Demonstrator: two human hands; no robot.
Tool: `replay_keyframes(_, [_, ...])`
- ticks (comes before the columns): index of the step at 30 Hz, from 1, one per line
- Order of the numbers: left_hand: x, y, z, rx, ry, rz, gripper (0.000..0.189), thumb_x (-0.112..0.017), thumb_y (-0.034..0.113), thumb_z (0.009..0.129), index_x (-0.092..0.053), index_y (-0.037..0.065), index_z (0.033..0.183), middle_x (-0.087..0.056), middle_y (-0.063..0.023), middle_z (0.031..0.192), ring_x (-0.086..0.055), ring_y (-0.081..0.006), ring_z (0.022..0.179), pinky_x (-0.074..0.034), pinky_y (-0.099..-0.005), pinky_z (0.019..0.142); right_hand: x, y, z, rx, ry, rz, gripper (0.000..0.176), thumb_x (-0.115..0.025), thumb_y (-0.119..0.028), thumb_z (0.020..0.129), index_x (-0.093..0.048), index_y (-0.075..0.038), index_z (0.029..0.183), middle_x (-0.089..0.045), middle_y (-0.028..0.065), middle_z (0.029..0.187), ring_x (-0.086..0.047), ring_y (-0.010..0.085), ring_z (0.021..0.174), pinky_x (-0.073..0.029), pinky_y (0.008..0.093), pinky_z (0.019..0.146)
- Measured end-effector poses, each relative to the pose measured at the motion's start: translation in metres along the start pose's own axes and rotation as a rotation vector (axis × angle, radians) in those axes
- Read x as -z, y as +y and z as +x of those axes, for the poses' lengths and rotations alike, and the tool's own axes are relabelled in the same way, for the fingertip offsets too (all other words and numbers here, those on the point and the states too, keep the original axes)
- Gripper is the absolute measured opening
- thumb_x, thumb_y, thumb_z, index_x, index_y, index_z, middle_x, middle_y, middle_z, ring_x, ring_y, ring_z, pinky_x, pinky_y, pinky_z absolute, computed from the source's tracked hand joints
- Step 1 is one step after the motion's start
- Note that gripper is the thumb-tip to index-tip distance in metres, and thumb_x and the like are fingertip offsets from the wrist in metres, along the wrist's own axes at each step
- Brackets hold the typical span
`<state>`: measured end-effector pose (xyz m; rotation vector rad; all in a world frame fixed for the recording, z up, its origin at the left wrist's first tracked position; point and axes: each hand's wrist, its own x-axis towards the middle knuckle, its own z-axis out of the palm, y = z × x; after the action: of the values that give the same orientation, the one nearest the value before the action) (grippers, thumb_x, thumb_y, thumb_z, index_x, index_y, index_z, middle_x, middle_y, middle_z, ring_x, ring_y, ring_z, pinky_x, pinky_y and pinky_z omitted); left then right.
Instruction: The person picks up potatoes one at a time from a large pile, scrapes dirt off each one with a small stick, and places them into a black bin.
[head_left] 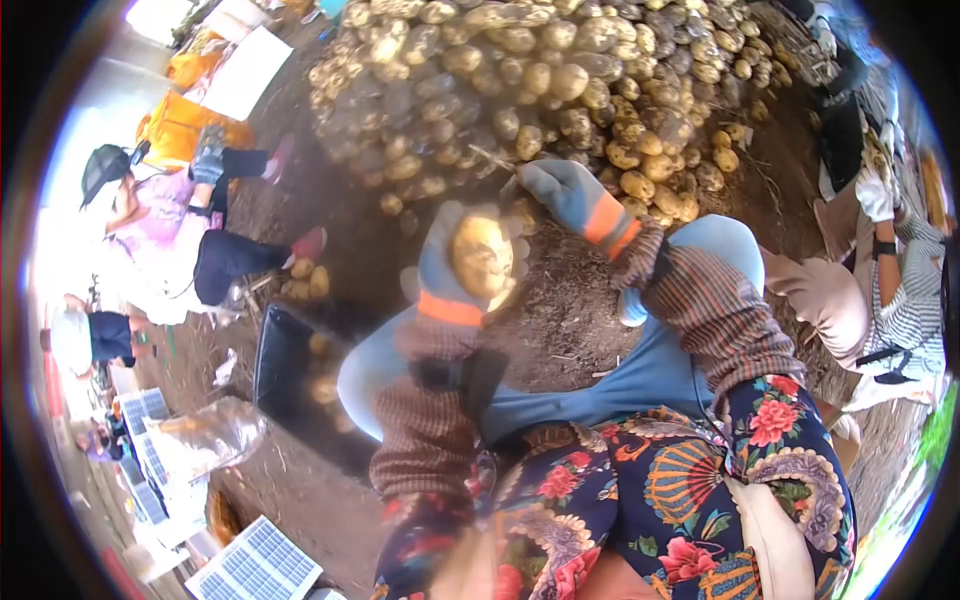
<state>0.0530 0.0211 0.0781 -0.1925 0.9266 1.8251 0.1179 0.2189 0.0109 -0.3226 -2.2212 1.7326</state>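
My left hand (436,262), in a blue-grey work glove with an orange cuff, is closed around a large yellowish potato (482,256) and holds it up above the soil. To its right, my right hand (566,192) wears a matching glove. Its fingers are pinched together, and a thin, pale, stick-like thing (490,158) points out from them toward the potato pile (520,75). What exactly this thing is does not show. The nearest potatoes of the pile lie just beyond both hands, many of them coated in dirt.
A black crate (275,365) with a few potatoes stands by my left knee. A person in pink (150,215) sits at the left, and another in stripes (905,300) at the right. An orange sack (190,125) and solar panels (258,562) lie on the left side.
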Motion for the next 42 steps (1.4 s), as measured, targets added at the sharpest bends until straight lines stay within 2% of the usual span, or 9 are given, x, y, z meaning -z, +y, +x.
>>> replay_keyframes(7, [0.012,-0.02,0.01,-0.472,-0.037,0.511,0.046,-0.054,0.046,0.103,-0.067,0.003,0.113,-0.071,-0.0117,0.102,-0.07,-0.0232,0.092,-0.06,-0.0399,0.08,0.007,-0.062,-0.031,-0.005,-0.302,0.266,0.063,-0.084,-0.034,0.086,-0.062,0.002,0.132,-0.074,0.0111,0.114,-0.066,0.0132,0.103,-0.056,0.0337,0.087])
replay_keyframes(10, [-0.001,-0.015,0.02,-0.098,0.184,-0.143,0.046,-0.062,0.047,0.1,-0.068,0.003,0.109,-0.072,-0.0106,0.102,-0.07,-0.0234,0.09,-0.06,-0.0385,0.08,0.009,-0.049,-0.023,0.004,-0.302,0.118,0.057,-0.085,-0.025,0.085,-0.064,0.002,0.13,-0.074,0.0107,0.113,-0.066,0.0137,0.102,-0.056,0.0326,0.087])
replay_keyframes(16, [0.005,-0.03,0.036,-0.099,0.301,-0.101,0.047,-0.064,0.049,0.097,-0.068,0.002,0.106,-0.069,-0.0101,0.092,-0.067,-0.0215,0.078,-0.056,-0.0344,0.069,0.007,-0.037,-0.022,-0.234,-0.24,0.281,0.045,-0.083,-0.021,0.087,-0.068,0.002,0.122,-0.072,0.0058,0.098,-0.063,0.0104,0.085,-0.053,0.0296,0.075])
replay_keyframes(23, [0.017,-0.051,0.054,-0.386,-0.045,0.095,0.035,-0.053,0.034,0.104,-0.065,0.004,0.114,-0.069,-0.0063,0.097,-0.066,-0.0158,0.086,-0.053,-0.0302,0.077,0.001,0.006,-0.023,0.164,-0.107,0.131,0.049,-0.056,-0.041,0.104,-0.068,0.003,0.123,-0.072,0.0073,0.106,-0.064,0.0173,0.099,-0.051,0.0338,0.089])
replay_keyframes(28, [0.004,-0.046,0.041,-0.501,-0.455,0.429,0.033,-0.059,0.031,0.101,-0.068,0.0,0.107,-0.068,-0.0072,0.091,-0.064,-0.0155,0.081,-0.052,-0.0306,0.074,0.012,0.045,-0.015,0.193,-0.151,-0.08,0.03,-0.057,-0.021,0.1,-0.068,0.003,0.116,-0.072,0.0082,0.1,-0.067,0.0181,0.089,-0.053,0.0295,0.079])
replay_keyframes(31, [0.015,-0.006,0.026,-0.136,-0.548,-0.222,0.037,-0.059,0.037,0.102,-0.065,0.002,0.096,-0.064,-0.005,0.079,-0.06,-0.0157,0.062,-0.05,-0.0302,0.055,0.001,0.065,-0.018,0.131,-0.182,-0.102,0.028,-0.063,-0.012,0.097,-0.066,0.002,0.121,-0.07,0.0067,0.103,-0.067,0.0161,0.089,-0.053,0.0278,0.077])
replay_keyframes(33, [0.021,0.034,-0.007,-0.47,-0.11,-0.225,0.043,-0.054,0.042,0.105,-0.065,0.002,0.094,-0.065,-0.0069,0.076,-0.062,-0.0166,0.059,-0.051,-0.0307,0.051,-0.016,-0.011,-0.022,-0.272,-0.161,0.122,0.027,-0.065,-0.01,0.098,-0.067,0.001,0.122,-0.07,0.0043,0.1,-0.065,0.0116,0.079,-0.052,0.0234,0.068])
replay_keyframes(39, [0.186,0.125,-0.144,-0.709,0.139,-0.166,0.046,-0.04,0.042,0.103,-0.068,0.007,0.108,-0.068,-0.0132,0.09,-0.066,-0.0249,0.079,-0.054,-0.0379,0.061,0.054,0.009,-0.011,-0.057,0.076,-0.156,0.043,-0.062,0.003,0.085,-0.066,-0.003,0.127,-0.072,0.0082,0.096,-0.071,0.0198,0.088,-0.057,0.0322,0.075])
replay_keyframes(42, [0.339,0.104,-0.188,-0.792,0.513,0.03,0.039,-0.043,0.041,0.102,-0.062,0.012,0.121,-0.062,-0.0093,0.12,-0.059,-0.026,0.109,-0.047,-0.0415,0.093,0.076,0.017,-0.008,0.028,0.188,-0.271,0.039,-0.061,-0.001,0.088,-0.066,-0.005,0.127,-0.073,0.0101,0.097,-0.068,0.0187,0.081,-0.054,0.0311,0.069])
